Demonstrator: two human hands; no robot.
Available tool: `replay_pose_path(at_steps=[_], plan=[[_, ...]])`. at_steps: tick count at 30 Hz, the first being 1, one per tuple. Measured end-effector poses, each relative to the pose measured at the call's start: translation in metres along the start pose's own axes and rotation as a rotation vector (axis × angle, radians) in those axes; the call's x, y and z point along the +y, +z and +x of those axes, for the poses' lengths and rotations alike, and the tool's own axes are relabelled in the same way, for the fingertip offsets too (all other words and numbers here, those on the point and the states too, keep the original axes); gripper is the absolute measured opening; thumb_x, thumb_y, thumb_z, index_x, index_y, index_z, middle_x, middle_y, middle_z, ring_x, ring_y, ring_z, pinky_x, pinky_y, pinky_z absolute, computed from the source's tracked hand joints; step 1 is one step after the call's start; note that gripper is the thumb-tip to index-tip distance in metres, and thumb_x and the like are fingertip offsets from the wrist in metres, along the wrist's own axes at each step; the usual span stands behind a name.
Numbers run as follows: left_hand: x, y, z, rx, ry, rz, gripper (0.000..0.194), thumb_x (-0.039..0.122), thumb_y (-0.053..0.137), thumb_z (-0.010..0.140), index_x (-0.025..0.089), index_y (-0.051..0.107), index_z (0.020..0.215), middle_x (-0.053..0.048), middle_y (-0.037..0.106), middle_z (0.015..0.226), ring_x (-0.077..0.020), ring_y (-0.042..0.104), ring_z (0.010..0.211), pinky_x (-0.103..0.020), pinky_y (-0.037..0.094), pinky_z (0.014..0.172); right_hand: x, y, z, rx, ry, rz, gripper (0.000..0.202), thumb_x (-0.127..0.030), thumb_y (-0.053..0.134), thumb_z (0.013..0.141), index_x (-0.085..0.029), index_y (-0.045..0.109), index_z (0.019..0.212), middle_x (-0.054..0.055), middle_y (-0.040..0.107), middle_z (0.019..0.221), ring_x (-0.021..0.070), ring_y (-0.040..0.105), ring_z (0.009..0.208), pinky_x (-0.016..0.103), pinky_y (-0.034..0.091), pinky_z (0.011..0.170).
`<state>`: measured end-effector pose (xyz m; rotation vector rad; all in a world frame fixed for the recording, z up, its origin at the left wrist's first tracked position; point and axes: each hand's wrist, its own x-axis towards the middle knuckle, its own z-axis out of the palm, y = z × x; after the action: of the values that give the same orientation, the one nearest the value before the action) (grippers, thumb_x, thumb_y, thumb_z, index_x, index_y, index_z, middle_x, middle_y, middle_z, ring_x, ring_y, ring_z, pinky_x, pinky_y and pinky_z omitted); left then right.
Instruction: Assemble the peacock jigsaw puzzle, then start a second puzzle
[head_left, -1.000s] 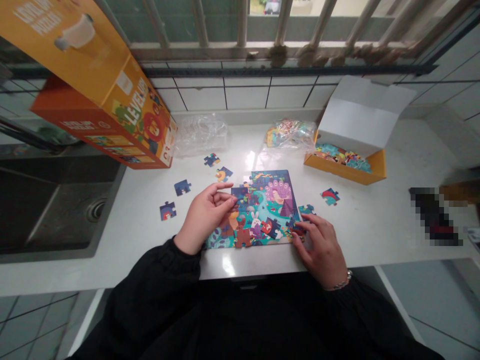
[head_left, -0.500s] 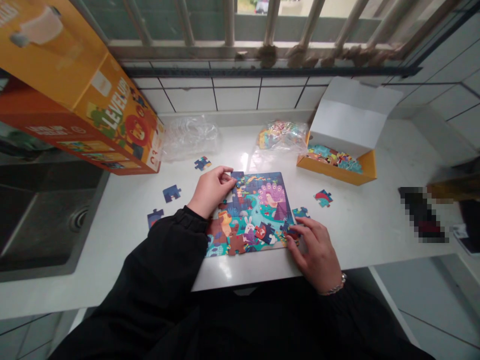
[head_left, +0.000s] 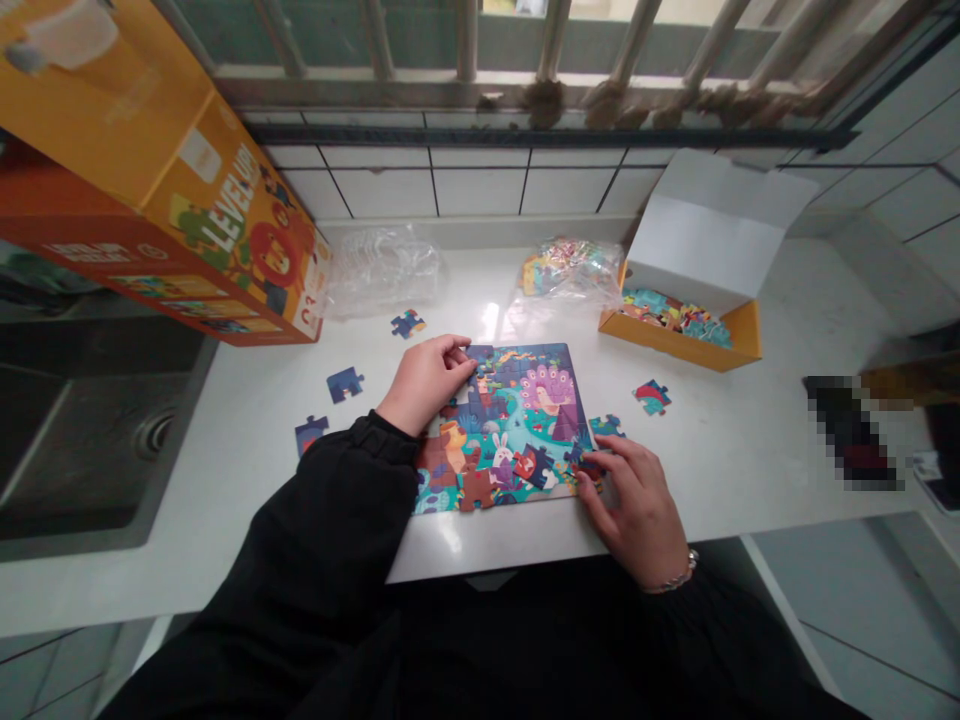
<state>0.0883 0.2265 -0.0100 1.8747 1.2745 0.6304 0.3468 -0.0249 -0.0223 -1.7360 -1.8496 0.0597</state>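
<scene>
A colourful jigsaw puzzle (head_left: 517, 400) lies on the white counter, showing a pink peacock, a rabbit and a bear-like animal. My left hand (head_left: 429, 385) is at its upper left corner, thumb and fingers closed on a dark blue corner piece (head_left: 480, 353). At the lower right edge, my right hand (head_left: 637, 510) has thumb and index finger around another dark puzzle piece (head_left: 579, 456), partly hidden by the fingers. A brown piece (head_left: 477, 487) and a piece with a red animal (head_left: 531, 465) lie loose on top of the puzzle.
Loose pieces lie left (head_left: 345, 385) and right (head_left: 651, 396) of the puzzle. Behind are a clear plastic wrapper (head_left: 386, 272), a bag of pieces (head_left: 570, 268) and an open yellow box (head_left: 675, 342). A large orange box (head_left: 247, 240) stands beside the sink (head_left: 90, 440).
The corner piece under my left fingers now sits more level with the puzzle's top edge. My right hand has barely moved; the whole view has shifted slightly.
</scene>
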Motion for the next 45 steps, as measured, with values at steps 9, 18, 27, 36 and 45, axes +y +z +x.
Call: replay_pose_path(at_steps=[9, 18, 27, 36, 45], plan=[[0.0037, 0.0005, -0.0018, 0.001, -0.011, 0.011, 0.035, 0.029, 0.076, 0.091, 0.016, 0.078, 0.124, -0.005, 0.08, 0.095, -0.0168, 0.071, 0.079, -0.029, 0.055, 0.072, -0.0042, -0.0019, 0.0023, 0.008, 0.001, -0.001, 0.025, -0.024, 0.073, 0.1, -0.024, 0.066, 0.124, 0.014, 0.068, 0.134, 0.0334, 0.064, 0.127, 0.056, 0.055, 0.109], [0.0055, 0.0012, -0.0018, 0.015, 0.004, 0.047, 0.033, 0.028, 0.074, 0.089, 0.017, 0.079, 0.121, -0.004, 0.08, 0.092, -0.0172, 0.071, 0.076, -0.03, 0.056, 0.071, -0.0024, -0.001, 0.0011, 0.002, -0.006, -0.005, 0.026, -0.025, 0.072, 0.101, -0.024, 0.064, 0.126, 0.014, 0.067, 0.134, 0.0335, 0.064, 0.126, 0.057, 0.055, 0.107], [0.001, 0.0027, 0.0005, 0.052, 0.052, 0.121, 0.028, 0.028, 0.072, 0.089, 0.018, 0.081, 0.114, -0.004, 0.078, 0.09, -0.0197, 0.07, 0.082, -0.033, 0.056, 0.08, -0.0027, -0.0013, 0.0015, -0.003, -0.003, 0.002, 0.026, -0.025, 0.072, 0.101, -0.024, 0.064, 0.126, 0.015, 0.067, 0.134, 0.0336, 0.064, 0.127, 0.057, 0.056, 0.107], [0.0025, -0.001, -0.0041, 0.102, 0.112, 0.127, 0.025, 0.027, 0.064, 0.093, 0.018, 0.081, 0.109, -0.004, 0.075, 0.088, -0.0187, 0.067, 0.08, -0.034, 0.054, 0.083, -0.0027, -0.0015, 0.0016, 0.0, -0.001, 0.008, 0.025, -0.024, 0.072, 0.101, -0.024, 0.065, 0.125, 0.014, 0.067, 0.134, 0.0331, 0.064, 0.126, 0.057, 0.055, 0.107], [0.0051, -0.0024, -0.0063, 0.164, 0.178, 0.149, 0.023, 0.021, 0.061, 0.095, 0.02, 0.079, 0.109, -0.003, 0.071, 0.09, -0.0195, 0.065, 0.084, -0.035, 0.055, 0.085, -0.0026, -0.0012, 0.0012, -0.001, 0.012, 0.014, 0.024, -0.024, 0.073, 0.1, -0.024, 0.066, 0.124, 0.014, 0.068, 0.134, 0.0332, 0.064, 0.126, 0.056, 0.056, 0.107]])
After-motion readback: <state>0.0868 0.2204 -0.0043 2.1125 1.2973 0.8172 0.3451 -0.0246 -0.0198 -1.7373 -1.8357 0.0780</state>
